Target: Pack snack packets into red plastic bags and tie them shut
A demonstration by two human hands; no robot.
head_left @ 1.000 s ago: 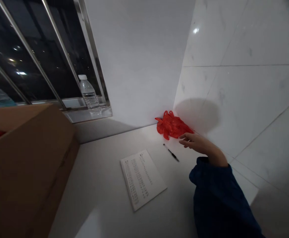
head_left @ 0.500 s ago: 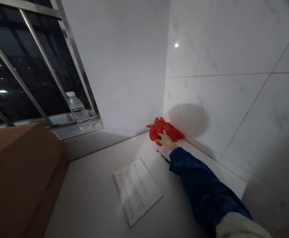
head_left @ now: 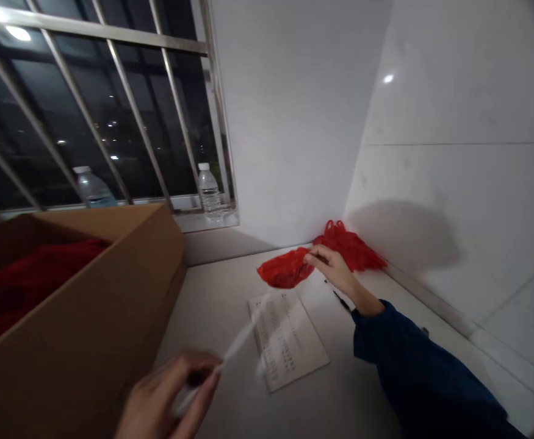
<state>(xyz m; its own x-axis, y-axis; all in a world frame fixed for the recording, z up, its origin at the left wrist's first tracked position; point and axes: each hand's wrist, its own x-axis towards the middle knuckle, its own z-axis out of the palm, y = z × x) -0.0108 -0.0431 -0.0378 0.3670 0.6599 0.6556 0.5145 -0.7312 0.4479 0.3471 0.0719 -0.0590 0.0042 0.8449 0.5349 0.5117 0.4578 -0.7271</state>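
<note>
The right hand (head_left: 335,271) pinches a red bag (head_left: 285,268) above the paper list (head_left: 287,338), near a second red bag (head_left: 351,247) in the corner. The left hand (head_left: 166,396) closes on a blurred white strip (head_left: 234,344) beside the cardboard box (head_left: 79,305).

I'm wearing a dark blue long sleeve (head_left: 413,372) on my right arm | I'm working bare-handed: right hand (head_left: 337,274), left hand (head_left: 166,396)

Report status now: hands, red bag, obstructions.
Right hand pinching red plastic bag; left hand holding blurred white strip; pen beside right wrist, cardboard box left.
</note>
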